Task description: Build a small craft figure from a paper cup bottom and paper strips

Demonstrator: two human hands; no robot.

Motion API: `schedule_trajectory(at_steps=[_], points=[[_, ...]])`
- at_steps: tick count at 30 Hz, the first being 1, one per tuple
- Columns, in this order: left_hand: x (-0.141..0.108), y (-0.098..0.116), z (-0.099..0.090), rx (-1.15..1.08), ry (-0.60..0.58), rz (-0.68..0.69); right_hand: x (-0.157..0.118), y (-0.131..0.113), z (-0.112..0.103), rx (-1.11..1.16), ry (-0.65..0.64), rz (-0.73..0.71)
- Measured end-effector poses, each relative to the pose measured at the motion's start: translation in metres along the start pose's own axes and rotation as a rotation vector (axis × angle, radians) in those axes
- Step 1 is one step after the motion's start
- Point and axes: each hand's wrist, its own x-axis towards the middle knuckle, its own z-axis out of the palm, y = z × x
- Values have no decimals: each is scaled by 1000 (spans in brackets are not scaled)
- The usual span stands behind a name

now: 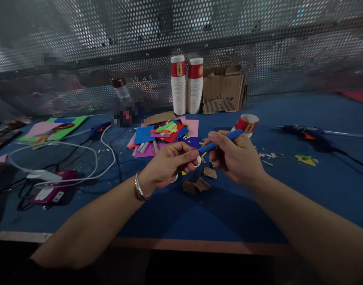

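Note:
A blue rolled tube, smooth and narrow, slants between my hands above the blue table. My right hand has its fingers and thumb closed round the tube's upper part. At the lower left end of the tube, my left hand pinches with thumb and forefinger; a silver bangle is on that wrist. A small white round piece shows just by the left fingertips. Brown cardboard scraps lie on the table below the hands. Behind my right hand stands a red and white paper cup.
Coloured paper is piled behind my left hand. Two stacks of paper cups and a cardboard box stand at the back. A glue gun lies right. A purple power strip with cables is left.

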Motion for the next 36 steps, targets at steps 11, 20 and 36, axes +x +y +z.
schedule_trajectory(at_steps=[11, 20, 36], points=[[-3, 0, 3, 142, 44, 152, -4, 3, 7, 53, 113, -31], [7, 10, -14, -85, 231, 72, 20, -10, -33, -571, 131, -209], [2, 9, -5, 158, 103, 107, 1, -13, -1, -1159, -587, -130]])
